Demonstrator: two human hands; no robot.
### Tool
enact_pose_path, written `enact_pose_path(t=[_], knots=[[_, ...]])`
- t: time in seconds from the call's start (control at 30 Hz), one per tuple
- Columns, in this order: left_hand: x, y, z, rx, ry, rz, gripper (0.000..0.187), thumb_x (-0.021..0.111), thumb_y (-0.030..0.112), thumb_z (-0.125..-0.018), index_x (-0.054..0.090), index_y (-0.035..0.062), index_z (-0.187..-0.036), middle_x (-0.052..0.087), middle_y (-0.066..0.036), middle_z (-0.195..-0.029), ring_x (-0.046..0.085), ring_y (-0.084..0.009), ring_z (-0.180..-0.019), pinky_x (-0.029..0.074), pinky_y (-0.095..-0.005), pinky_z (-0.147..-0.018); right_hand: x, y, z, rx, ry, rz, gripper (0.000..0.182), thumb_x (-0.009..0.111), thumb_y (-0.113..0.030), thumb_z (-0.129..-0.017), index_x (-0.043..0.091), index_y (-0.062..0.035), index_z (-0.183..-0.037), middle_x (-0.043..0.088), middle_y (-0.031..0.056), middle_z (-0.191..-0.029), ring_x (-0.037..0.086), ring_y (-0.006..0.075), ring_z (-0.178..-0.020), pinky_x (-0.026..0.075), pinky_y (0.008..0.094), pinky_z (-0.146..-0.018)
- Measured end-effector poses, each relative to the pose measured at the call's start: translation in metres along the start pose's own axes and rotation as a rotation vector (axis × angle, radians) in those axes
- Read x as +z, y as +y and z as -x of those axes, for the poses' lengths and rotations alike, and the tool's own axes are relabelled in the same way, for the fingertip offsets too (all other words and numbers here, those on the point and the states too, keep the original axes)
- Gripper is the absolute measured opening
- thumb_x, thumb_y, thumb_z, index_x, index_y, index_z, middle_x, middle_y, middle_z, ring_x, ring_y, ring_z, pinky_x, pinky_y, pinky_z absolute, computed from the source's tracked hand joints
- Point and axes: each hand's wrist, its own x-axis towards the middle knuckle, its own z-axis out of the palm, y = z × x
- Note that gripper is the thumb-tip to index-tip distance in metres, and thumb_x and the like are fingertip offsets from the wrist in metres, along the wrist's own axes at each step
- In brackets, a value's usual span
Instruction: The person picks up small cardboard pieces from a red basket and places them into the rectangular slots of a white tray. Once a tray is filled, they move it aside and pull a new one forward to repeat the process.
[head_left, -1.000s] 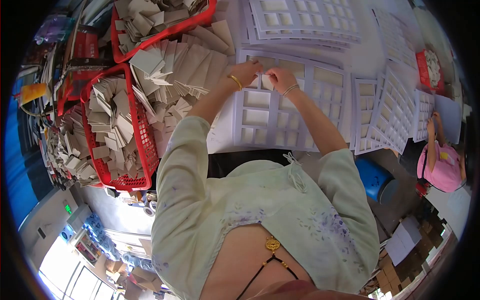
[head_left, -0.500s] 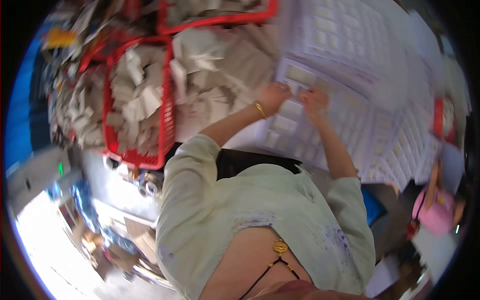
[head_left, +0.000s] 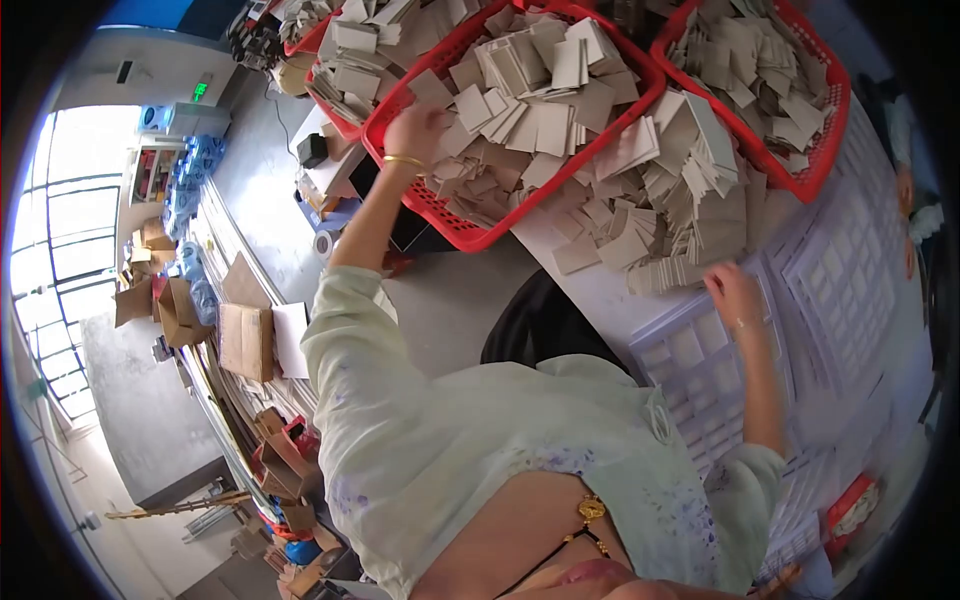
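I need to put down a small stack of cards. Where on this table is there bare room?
A bare strip of white table lies between the red basket, the loose card pile and the white grid sheet. The baskets are heaped full; the right hand rests at the pile's edge, the left hand in the basket.

The left hand (head_left: 418, 128) was stretched far out, arm straight; the right hand (head_left: 735, 292) lay nearer, fingers loosely curled.

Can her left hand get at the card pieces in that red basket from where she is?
Probably yes: the left hand is already at the rim of the red basket, against the card pieces, and nothing covers them.
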Motion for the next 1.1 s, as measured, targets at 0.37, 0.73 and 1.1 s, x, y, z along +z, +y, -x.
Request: enact_pose_path(t=[0.37, 0.73, 1.1], knots=[[0.01, -0.082, -0.011, -0.159, -0.403, -0.895, 0.04, 0.064, 0.035, -0.076, 0.067, 0.0147, -0.109, 0.056, -0.011, -0.124, 0.05, -0.0305, -0.117, 0.042, -0.0412, -0.094, 0.143, -0.32, -0.237, -0.727, -0.066, -0.023, 0.029, 0.058, -0.014, -0.081, 0.064, -0.0068, -0.109, 0.049, 0.0057, -0.131, 0.054, 0.025, -0.112, 0.046, 0.0382, -0.089], [0.004, -0.075, -0.02, -0.11, -0.428, -0.819, 0.024, 0.053, 0.027, -0.086, 0.071, 0.0147, -0.096, 0.069, -0.01, -0.099, 0.066, -0.025, -0.094, 0.049, -0.0393, -0.076, 0.11, -0.28, -0.21, -0.64, 0.167, -0.29, 0.011, 0.058, -0.012, -0.079, 0.065, -0.0089, -0.086, 0.062, 0.0077, -0.097, 0.063, 0.0243, -0.084, 0.052, 0.0371, -0.07], [-0.003, 0.139, 0.014, 0.316, -0.176, 0.485, 0.02, 0.065, 0.01, -0.079, 0.059, 0.007, -0.098, 0.064, -0.01, -0.075, 0.065, -0.022, -0.064, 0.049, -0.0338, -0.056, 0.097, -0.1, -0.03, 0.091, 0.637, -1.013, 0.017, 0.06, 0.0, -0.084, 0.05, -0.0029, -0.098, 0.06, 0.0062, -0.082, 0.063, 0.0112, -0.063, 0.048, 0.0242, -0.054]])
